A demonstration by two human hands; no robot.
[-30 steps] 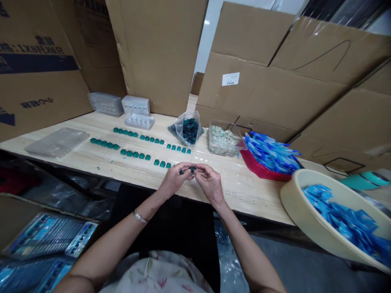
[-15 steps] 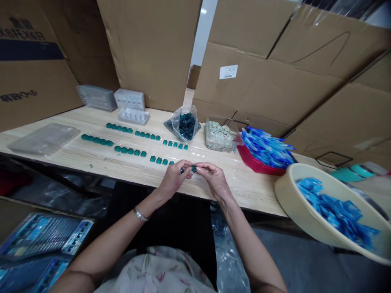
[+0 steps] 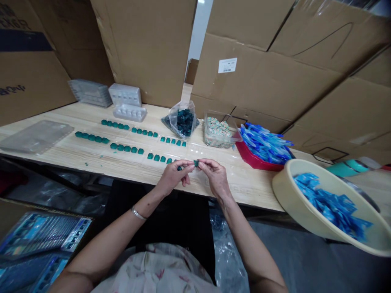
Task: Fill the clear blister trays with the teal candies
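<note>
Between the fingertips of my left hand (image 3: 174, 176) and my right hand (image 3: 215, 174) is a small dark green piece (image 3: 196, 163), pinched from both sides above the table's front part. A second green piece (image 3: 179, 168) is tucked in the fingers of my left hand. Rows of similar green pieces (image 3: 126, 148) lie on the table to the left, in short groups; the nearest group ends beside my left hand. Behind my hands an opened clear plastic bag (image 3: 174, 121) holds a heap of dark green pieces (image 3: 185, 122).
A clear tub (image 3: 218, 140) of small patterned pieces stands behind, beside a red tray (image 3: 255, 162) of blue packets. The cream basin (image 3: 284, 191) with blue packets juts over the table's right edge. Clear plastic trays (image 3: 130, 112) stand back left; a flat plastic sheet (image 3: 36, 136) lies far left.
The green piece between my hands has been raised slightly and turned, and more of it shows. My left fingers have spread a little. The whole view has shifted slightly.
</note>
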